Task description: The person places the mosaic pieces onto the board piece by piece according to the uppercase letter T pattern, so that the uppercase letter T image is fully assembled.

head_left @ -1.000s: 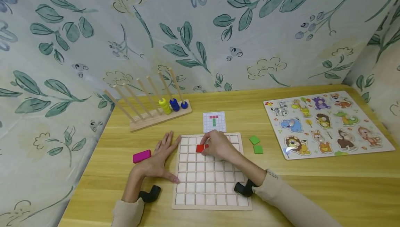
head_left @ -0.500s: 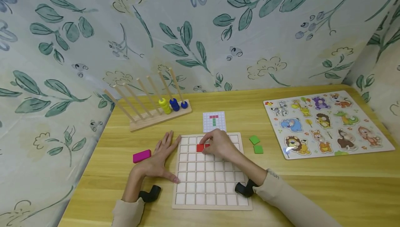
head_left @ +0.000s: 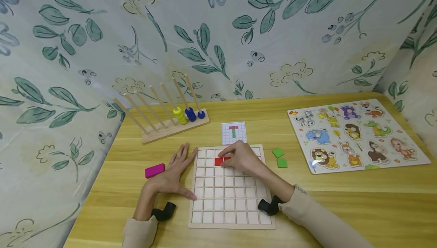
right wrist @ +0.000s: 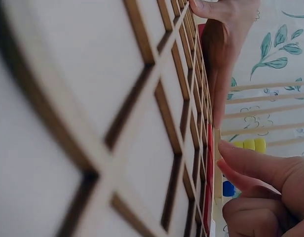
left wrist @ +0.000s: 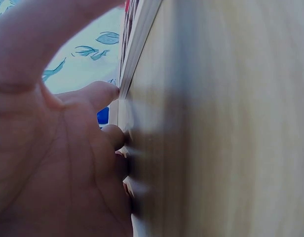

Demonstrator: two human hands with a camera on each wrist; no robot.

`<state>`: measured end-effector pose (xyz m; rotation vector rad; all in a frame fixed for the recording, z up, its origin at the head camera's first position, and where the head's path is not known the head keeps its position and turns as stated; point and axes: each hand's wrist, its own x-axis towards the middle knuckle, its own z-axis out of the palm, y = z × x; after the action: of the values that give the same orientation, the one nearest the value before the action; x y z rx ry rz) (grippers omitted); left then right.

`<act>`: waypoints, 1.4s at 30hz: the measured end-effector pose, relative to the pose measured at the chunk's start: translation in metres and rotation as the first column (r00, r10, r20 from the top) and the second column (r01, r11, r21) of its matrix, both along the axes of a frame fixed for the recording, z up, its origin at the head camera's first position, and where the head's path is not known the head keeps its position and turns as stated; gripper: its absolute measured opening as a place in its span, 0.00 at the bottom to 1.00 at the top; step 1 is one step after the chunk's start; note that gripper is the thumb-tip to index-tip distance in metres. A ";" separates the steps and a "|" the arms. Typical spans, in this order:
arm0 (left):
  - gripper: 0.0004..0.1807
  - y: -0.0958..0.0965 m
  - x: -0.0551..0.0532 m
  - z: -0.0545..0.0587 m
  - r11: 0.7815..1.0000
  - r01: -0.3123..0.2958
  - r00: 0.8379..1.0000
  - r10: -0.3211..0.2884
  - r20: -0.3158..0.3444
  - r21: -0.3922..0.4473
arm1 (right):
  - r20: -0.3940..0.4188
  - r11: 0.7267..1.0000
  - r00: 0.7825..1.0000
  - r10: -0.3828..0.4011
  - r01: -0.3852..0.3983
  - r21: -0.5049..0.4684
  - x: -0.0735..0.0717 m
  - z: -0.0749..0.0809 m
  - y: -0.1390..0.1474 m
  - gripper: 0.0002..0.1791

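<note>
A wooden grid board (head_left: 232,226) with white square cells lies flat on the table. Two red square tiles (head_left: 218,161) show side by side in its second row, the right one partly behind my fingers. My right hand (head_left: 240,159) is over them; its thumb and index fingertip grip the left tile's near and far edges. In the right wrist view the other fingers are curled. My left hand (head_left: 172,176) lies spread along the board's left side, thumb and index finger touching the frame. Beyond the board lies a pattern card (head_left: 239,138) with a red and green T.
Two green tiles (head_left: 282,163) lie right of the board. A magenta block (head_left: 155,170) is beside my left hand. At the back left stands a peg rack (head_left: 160,133) with yellow and blue beads. An animal puzzle board (head_left: 362,166) lies at the right.
The left red tile has straightened slightly and now sits squarely in its cell. My right hand has shifted a little at the wrist. My left hand stays put.
</note>
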<state>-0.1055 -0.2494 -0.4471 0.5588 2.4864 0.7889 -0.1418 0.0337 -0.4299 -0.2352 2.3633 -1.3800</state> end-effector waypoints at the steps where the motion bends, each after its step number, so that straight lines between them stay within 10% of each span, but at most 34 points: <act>1: 0.78 0.000 0.000 0.000 1.000 0.000 1.000 0.000 0.001 0.002 | 0.006 1.000 1.000 -0.001 0.001 -0.004 -0.001 0.000 0.003 0.12; 22: 0.79 -0.001 0.001 0.001 1.000 0.006 1.000 -0.006 -0.006 0.013 | -0.165 0.979 0.984 -0.069 0.098 0.176 0.024 0.004 0.149 0.18; 42: 0.79 0.000 0.001 0.001 1.000 0.004 1.000 -0.003 -0.006 0.016 | -0.061 0.977 0.996 -0.061 0.072 0.200 0.032 -0.002 0.160 0.20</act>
<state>-0.1042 -0.2498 -0.4460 0.5717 2.4858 0.8078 -0.1095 0.1940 -0.4322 -0.1386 2.5567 -1.1638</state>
